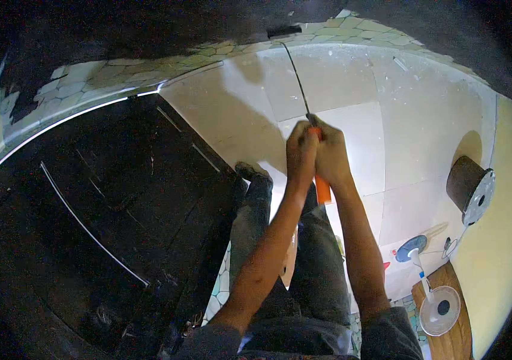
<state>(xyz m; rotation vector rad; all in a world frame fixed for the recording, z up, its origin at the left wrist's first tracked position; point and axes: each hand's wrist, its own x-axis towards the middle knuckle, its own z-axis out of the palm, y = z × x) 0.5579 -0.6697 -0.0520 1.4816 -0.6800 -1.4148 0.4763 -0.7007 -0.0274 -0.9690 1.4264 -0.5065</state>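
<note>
Both my hands grip one tool out in front of me. My left hand (301, 150) and my right hand (331, 150) are closed together around the orange handle (323, 191) of what looks like a long roller (299, 81). The lower end of the handle sticks out below my hands. Its thin dark rod runs away from me and bends at the far end toward a short dark bar (284, 31). That bar lies against the stone-patterned strip (208, 53); whether it touches is too dim to tell. Most of my fingers are hidden from view.
Pale boards (328, 78) cover the surface in front of me. A large dark piece of furniture (100, 198) fills the left side. At right are a dark spool-like drum (470, 186), a blue-grey disc (412, 247), a white round fan-like thing (439, 327) and a wooden top (448, 277).
</note>
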